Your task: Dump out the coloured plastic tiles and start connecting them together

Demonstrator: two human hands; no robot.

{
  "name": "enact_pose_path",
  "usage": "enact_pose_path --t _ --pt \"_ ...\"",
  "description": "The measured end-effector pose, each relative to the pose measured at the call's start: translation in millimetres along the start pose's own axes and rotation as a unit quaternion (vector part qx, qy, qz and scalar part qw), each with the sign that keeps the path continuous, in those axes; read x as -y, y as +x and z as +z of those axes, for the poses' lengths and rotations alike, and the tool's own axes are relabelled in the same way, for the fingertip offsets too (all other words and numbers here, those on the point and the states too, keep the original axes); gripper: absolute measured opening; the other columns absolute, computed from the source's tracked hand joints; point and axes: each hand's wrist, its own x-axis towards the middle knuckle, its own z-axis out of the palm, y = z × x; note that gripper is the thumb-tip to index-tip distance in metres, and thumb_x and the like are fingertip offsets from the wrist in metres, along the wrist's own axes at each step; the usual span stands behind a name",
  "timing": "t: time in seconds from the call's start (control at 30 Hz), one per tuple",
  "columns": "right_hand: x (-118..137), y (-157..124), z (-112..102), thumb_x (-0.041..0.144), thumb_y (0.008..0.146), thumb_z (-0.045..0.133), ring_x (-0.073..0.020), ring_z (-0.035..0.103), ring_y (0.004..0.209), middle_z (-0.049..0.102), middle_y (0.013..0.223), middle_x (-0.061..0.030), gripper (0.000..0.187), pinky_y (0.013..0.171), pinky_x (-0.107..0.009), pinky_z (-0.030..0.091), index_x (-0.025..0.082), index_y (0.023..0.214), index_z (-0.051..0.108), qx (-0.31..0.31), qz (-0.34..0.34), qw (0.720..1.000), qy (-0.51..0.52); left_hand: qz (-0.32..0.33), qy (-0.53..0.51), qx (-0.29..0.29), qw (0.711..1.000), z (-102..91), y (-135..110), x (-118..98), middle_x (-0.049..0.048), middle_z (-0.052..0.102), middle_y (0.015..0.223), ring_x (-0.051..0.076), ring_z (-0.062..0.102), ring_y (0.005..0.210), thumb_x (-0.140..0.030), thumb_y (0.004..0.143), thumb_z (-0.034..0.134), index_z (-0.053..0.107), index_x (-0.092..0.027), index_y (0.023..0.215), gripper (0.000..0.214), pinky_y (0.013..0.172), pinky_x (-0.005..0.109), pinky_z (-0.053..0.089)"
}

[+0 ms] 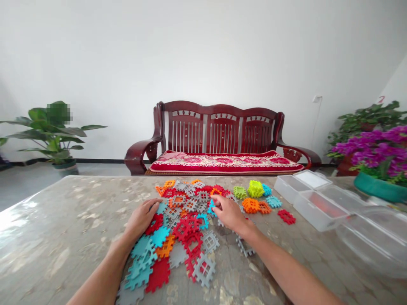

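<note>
A wide heap of flat interlocking plastic tiles (193,245) in red, grey, orange and teal spreads over the table between my arms. My left hand (144,217) lies on the heap's left edge, fingers stretched out over teal and red tiles. At the heap's right side my right hand (229,212) pinches a blue tile (211,206) between thumb and fingers. To the right of that hand are a pile of orange tiles (251,206), a stack of yellow-green tiles (255,189), a few blue tiles (274,201) and a single red tile (286,217).
Clear plastic boxes with lids (321,209) stand on the table's right side, by a teal pot (378,186) of purple flowers. Behind the patterned table (79,212) is a dark red wooden bench (222,131). A potted plant (63,140) stands on the floor at left.
</note>
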Motion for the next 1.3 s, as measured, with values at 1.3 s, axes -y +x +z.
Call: enact_pose_path --t 1.3 --pt "-26 11 -16 0.028 0.085 0.061 -0.0248 0.063 0.112 0.072 0.119 -0.0075 0.034 0.098 -0.036 0.045 0.022 0.118 0.068 0.001 -0.037 0.998 -0.055 -0.004 0.009 0.001 1.0 -2.3 -2 -9 0.0049 0.071 0.123 0.026 0.063 0.116 -0.05 0.09 0.036 0.072 -0.024 0.111 0.049 0.109 0.039 0.042"
